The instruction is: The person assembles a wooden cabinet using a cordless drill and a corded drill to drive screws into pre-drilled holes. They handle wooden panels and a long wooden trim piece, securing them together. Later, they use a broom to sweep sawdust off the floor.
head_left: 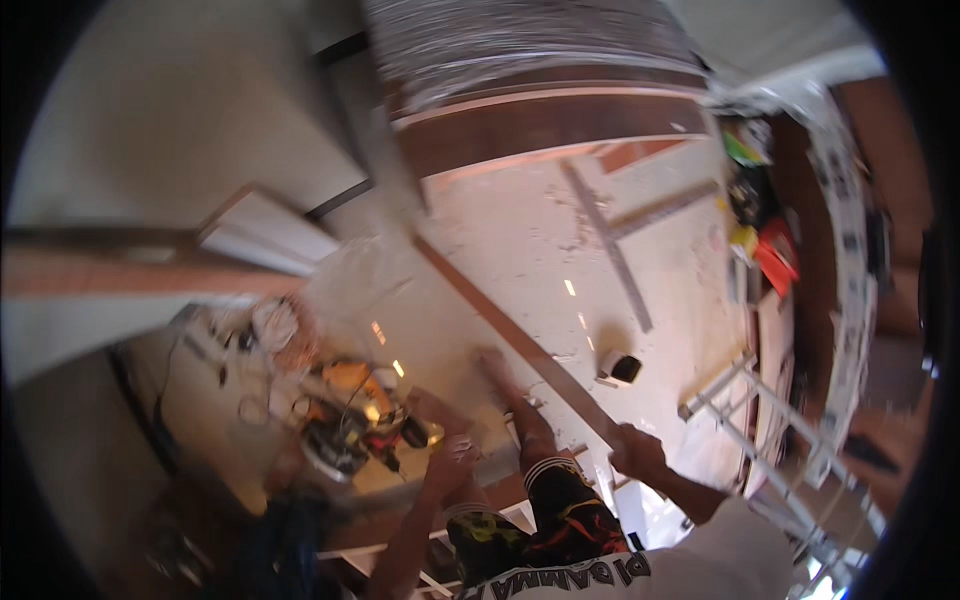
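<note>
My right hand (640,455) is closed around the near end of a long, narrow brown wooden strip (520,342). The strip slants away to the far left, over the pale floor. On the left, my left hand (456,458) is curled closed beside my knee. Whatever it may hold is too small or hidden to make out. Close to it on the floor lie a yellow power tool (352,380) and a dark circular-shaped tool (335,440), partly blurred.
A large brown panel unit wrapped in clear film (540,50) stands at the far side. An aluminium ladder (770,440) is at right, near a red item (777,255). A small open box-shaped piece (620,368) and a grey strip (620,260) lie on the floor (480,230).
</note>
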`<state>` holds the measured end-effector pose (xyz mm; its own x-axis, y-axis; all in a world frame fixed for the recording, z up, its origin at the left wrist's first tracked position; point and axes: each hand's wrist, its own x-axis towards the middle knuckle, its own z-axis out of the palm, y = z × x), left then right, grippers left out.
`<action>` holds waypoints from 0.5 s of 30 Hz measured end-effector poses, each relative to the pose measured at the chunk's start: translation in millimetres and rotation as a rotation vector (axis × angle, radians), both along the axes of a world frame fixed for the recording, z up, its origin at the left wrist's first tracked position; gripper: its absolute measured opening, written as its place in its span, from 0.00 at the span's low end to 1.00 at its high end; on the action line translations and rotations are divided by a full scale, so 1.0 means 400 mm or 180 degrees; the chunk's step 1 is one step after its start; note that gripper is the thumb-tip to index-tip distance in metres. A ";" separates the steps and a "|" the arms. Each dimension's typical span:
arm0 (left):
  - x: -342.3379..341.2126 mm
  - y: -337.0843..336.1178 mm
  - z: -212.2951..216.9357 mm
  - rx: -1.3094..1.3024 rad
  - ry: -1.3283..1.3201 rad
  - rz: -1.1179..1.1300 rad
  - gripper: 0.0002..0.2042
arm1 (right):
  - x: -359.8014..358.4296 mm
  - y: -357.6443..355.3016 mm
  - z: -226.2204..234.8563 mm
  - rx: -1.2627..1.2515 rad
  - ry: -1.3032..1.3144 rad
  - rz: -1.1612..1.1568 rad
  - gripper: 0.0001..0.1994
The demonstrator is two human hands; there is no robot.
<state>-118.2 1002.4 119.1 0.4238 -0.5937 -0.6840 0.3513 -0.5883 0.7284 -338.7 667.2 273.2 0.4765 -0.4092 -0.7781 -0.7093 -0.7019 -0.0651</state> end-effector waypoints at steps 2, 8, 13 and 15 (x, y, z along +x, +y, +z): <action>-0.059 0.112 0.012 0.0291 -0.0882 -0.0991 0.24 | -0.119 -0.002 -0.017 -0.0051 -0.0332 0.0438 0.33; -0.236 0.295 0.068 0.1001 -0.1579 -0.0556 0.23 | 0.023 0.042 -0.137 0.0389 -0.0693 0.1004 0.26; -0.291 0.301 0.043 0.1186 -0.1099 0.0153 0.25 | 0.334 0.203 -0.388 0.0993 -0.1545 0.1976 0.25; -0.281 0.307 0.055 0.1380 -0.1067 0.0174 0.26 | 0.500 0.338 -0.531 0.1258 -0.1403 0.2308 0.27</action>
<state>-230.6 1125.3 141.3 0.6828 -0.2587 -0.6832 0.1801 -0.8467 0.5007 -138.7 802.6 61.0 0.7969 0.3590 -0.4858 0.0385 -0.8327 -0.5524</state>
